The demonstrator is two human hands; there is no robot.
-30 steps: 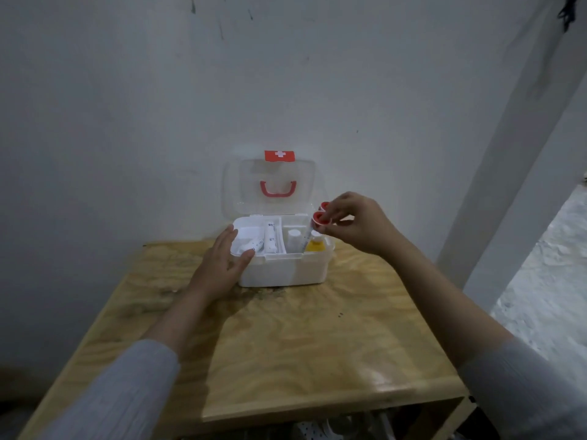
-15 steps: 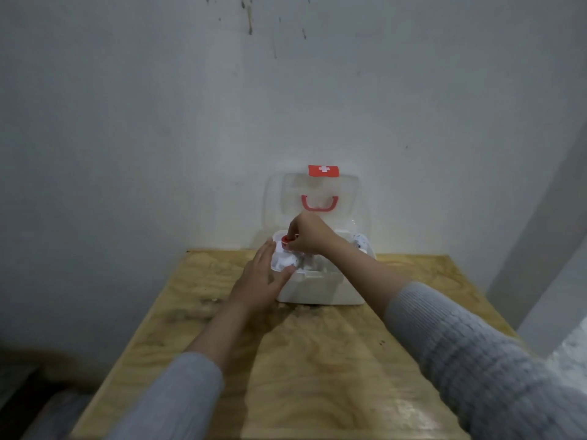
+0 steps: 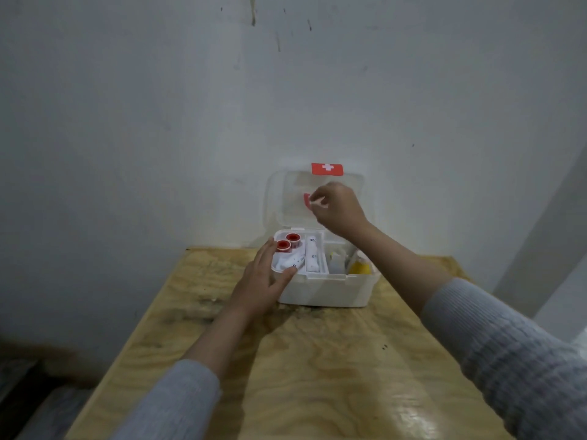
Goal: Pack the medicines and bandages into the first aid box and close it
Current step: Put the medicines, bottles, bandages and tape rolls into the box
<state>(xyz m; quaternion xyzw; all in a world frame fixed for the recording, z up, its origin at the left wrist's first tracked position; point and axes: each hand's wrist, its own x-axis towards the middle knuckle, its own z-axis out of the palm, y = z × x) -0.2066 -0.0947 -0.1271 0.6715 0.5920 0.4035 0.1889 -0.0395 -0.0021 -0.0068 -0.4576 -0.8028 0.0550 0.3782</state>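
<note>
Pinched together on nothing that I can make out, the right hand's grip hangs by the raised clear lid, while the left hand, fingers spread, steadies the front left corner of the first aid box on the counter. With two red-capped tubs, bandage rolls and a yellow bottle inside, packing looks done, so the next move probably calls for swinging the lid down. Its red handle is mostly hidden, and the right compartment's contents blur.
</note>
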